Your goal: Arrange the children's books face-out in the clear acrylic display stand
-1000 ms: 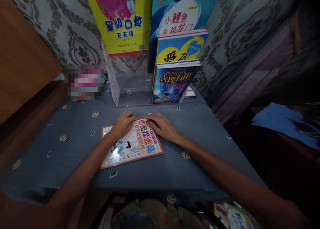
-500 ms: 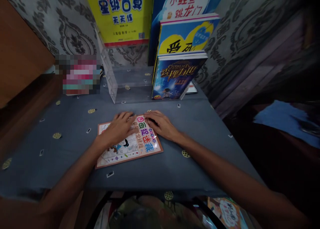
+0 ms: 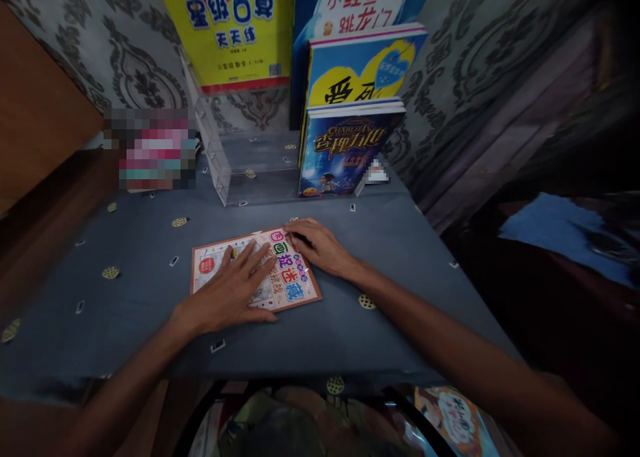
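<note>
A thin picture book [image 3: 290, 278] with an orange border and colourful Chinese title lies flat on the grey-blue tablecloth [image 3: 125, 297]. My left hand [image 3: 235, 289] rests flat on the book's cover, fingers spread and stretched out. My right hand [image 3: 320, 246] sits at the book's far right corner, fingers curled down on its top edge. Both forearms reach in from the bottom of the view.
A clear acrylic book stand [image 3: 225, 170] stands behind the book, with two upright books [image 3: 345, 150] at its right end. A yellow book [image 3: 235, 30] and a blue one [image 3: 360, 4] lean on the patterned wall. A wooden panel [image 3: 35, 124] is at left; the table edge drops off at right.
My left hand slid back from the book's top edge toward me and now lies flat across the cover. My right hand stays at the far right corner.
</note>
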`<state>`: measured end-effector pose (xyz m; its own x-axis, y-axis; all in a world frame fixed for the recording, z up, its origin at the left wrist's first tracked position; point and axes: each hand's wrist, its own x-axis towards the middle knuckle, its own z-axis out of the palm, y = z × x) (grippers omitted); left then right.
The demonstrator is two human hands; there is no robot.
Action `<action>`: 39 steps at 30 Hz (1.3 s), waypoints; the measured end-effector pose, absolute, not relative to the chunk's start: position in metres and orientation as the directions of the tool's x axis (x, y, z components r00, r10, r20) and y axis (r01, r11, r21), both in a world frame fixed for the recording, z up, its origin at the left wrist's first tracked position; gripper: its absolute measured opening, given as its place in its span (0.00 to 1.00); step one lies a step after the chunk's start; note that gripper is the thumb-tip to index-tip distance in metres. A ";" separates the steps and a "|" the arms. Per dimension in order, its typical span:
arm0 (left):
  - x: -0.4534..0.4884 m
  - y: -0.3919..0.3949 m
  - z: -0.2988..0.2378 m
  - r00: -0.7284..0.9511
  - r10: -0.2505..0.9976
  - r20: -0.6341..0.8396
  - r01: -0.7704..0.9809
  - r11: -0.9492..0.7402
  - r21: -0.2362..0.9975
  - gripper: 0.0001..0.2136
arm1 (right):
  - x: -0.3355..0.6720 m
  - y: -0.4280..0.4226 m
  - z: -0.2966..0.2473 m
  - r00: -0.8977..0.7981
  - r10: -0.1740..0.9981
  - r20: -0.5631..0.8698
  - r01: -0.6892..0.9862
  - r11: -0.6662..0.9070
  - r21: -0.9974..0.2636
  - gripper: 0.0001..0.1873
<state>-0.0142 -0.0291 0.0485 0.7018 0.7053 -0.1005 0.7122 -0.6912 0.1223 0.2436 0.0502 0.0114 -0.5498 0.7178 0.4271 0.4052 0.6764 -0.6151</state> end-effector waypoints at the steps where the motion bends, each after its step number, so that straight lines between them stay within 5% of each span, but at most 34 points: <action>1: -0.015 -0.029 0.049 0.704 0.701 -0.112 0.710 -0.694 0.122 0.45 | 0.244 0.050 0.012 -0.550 0.718 0.427 0.406 0.677 -0.614 0.18; 20: 0.002 0.009 0.063 0.761 0.637 -0.123 0.649 -0.752 0.117 0.24 | 0.257 0.063 0.011 -0.471 0.782 0.407 0.430 0.607 -0.668 0.18; 34: 0.036 0.001 0.053 0.785 0.597 0.166 0.579 -0.802 0.145 0.18 | 0.257 0.067 0.003 -0.505 0.733 0.456 0.445 0.674 -0.590 0.18; 39: 0.037 -0.005 0.049 0.791 0.582 0.187 0.585 -0.810 0.044 0.16 | 0.258 0.065 0.004 -0.539 0.739 0.404 0.509 0.668 -0.544 0.21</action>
